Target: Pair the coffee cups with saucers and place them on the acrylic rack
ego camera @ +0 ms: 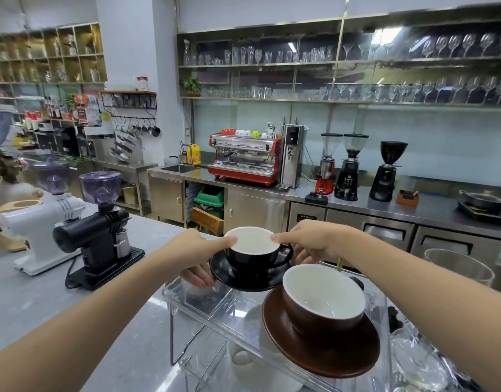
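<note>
Both arms outstretched: left hand and right hand gripping black saucer, thumbs pressing black cup rim, above clear rack's far edge. Glossy, white-lined.

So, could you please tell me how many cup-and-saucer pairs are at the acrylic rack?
2. The black cup on its black saucer, held by both hands at the rack's far end, and the brown cup on its brown saucer nearer. More may be hidden below.

Two bare forearms are seen — no sleeves, watch or rings are worn on the left hand or right hand.
</note>
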`<state>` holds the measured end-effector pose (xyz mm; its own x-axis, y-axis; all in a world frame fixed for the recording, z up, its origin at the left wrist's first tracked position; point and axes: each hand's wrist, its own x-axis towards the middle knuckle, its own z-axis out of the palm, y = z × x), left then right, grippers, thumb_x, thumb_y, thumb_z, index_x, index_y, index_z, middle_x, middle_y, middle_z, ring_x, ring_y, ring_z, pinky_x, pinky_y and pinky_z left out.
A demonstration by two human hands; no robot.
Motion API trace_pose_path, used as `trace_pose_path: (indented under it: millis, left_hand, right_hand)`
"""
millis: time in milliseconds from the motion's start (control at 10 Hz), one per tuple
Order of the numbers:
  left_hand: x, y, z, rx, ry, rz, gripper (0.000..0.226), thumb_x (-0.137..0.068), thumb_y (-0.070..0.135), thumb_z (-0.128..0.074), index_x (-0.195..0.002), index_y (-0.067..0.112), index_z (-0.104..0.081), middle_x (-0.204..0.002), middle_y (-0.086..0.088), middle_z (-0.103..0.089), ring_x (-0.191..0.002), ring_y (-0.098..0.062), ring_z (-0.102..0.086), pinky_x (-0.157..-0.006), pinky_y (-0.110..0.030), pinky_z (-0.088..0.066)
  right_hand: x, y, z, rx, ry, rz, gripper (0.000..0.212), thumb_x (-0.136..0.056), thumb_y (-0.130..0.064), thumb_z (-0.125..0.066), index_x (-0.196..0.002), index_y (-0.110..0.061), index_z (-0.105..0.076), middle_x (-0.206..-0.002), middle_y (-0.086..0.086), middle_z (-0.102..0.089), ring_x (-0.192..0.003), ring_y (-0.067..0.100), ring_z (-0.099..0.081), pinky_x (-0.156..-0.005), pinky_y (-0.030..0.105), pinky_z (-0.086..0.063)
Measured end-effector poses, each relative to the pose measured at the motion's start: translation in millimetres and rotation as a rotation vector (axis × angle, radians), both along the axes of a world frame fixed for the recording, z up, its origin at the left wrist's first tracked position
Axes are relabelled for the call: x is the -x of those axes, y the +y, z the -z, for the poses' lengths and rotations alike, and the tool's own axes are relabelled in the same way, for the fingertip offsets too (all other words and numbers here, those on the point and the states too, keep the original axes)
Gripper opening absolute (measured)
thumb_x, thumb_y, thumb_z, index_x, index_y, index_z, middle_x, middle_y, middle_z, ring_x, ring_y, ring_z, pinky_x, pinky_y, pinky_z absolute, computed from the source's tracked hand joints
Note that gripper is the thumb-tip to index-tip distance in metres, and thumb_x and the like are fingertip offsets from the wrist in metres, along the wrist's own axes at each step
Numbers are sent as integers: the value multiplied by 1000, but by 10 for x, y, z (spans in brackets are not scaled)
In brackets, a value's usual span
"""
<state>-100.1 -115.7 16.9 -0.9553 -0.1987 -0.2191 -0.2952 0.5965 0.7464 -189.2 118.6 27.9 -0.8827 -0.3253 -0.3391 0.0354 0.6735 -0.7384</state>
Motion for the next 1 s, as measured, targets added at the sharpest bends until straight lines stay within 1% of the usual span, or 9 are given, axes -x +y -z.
trace_pose_path:
  millis: [100,300,400,500,600,700,800,900,1000]
  left_hand:
    - [-1,-6,9,-14,6,-5,54,-86,63,-61,-84,9,-63,-70,-13,-76,-54,-20,-75,-60,-30,-64]
    - [13,4,35,46,35,-6,56,-87,64,-58,-85,8,-63,-67,-11,-76,-50,-17,-73,-56,-29,-63]
    - [23,-1,55,90,71,-20,59,-85,67,-58,-79,9,-66,-61,-9,-76,-53,-19,-75,-53,-28,-63]
    - [43,-10,69,144,111,-28,65,-84,68,-58,-89,5,-71,-68,-13,-78,-60,-21,-77,-58,-30,-65]
    - [48,-9,65,228,162,-25,67,-83,68,-58,-86,4,-73,-65,-10,-77,-58,-20,-77,-54,-27,-63]
    - [18,-18,65,330,274,-24,67,-81,70,-60,-77,4,-74,-60,-8,-75,-51,-17,-74,-54,-29,-63]
    - [-36,4,62,450,465,-25,69,-79,70,-64,-71,3,-74,-62,-10,-74,-58,-22,-73,-62,-40,-64]
    - [-50,28,59,414,633,-41,55,-78,69,-65,-75,14,-73,-68,2,-72,-70,-16,-69,-71,-41,-61]
    - [-92,61,23,283,696,-51,41,-86,57,-65,-82,18,-74,-69,7,-71,-69,-12,-69,-73,-37,-60]
  right_hand:
    - [-8,-6,18,-4,28,-3,69,-88,-49,-67,-135,0,-52,-109,22,-64,-60,20,-63,-52,25,-54]
    - [-64,-25,-7,-65,71,-13,69,-89,-52,-63,-135,-2,-53,-118,24,-66,-69,24,-68,-58,27,-57]
    - [-111,-25,-16,-88,105,-2,67,-89,-54,-62,-130,-2,-57,-110,21,-69,-72,26,-69,-60,29,-58]
    - [-124,-18,-15,-103,164,3,60,-88,-54,-64,-120,-4,-65,-101,19,-74,-77,29,-75,-68,33,-62]
    - [-151,-32,-24,-122,229,12,52,-87,-52,-66,-111,-5,-69,-92,14,-75,-82,28,-78,-67,32,-63]
    - [-171,-53,-32,-132,301,31,47,-83,-51,-71,-99,-7,-72,-83,9,-72,-73,24,-78,-59,29,-62]
    - [-243,-49,-67,-138,389,56,46,-84,-53,-69,-93,-8,-73,-85,6,-73,-70,23,-77,-62,33,-64]
    - [-310,-1,-149,-131,422,72,47,-89,-53,-62,-93,-7,-71,-83,7,-72,-73,26,-77,-69,42,-65]
    - [-472,123,-258,-131,460,80,37,-94,-44,-60,-96,-9,-70,-89,14,-76,-73,25,-77,-68,39,-65]
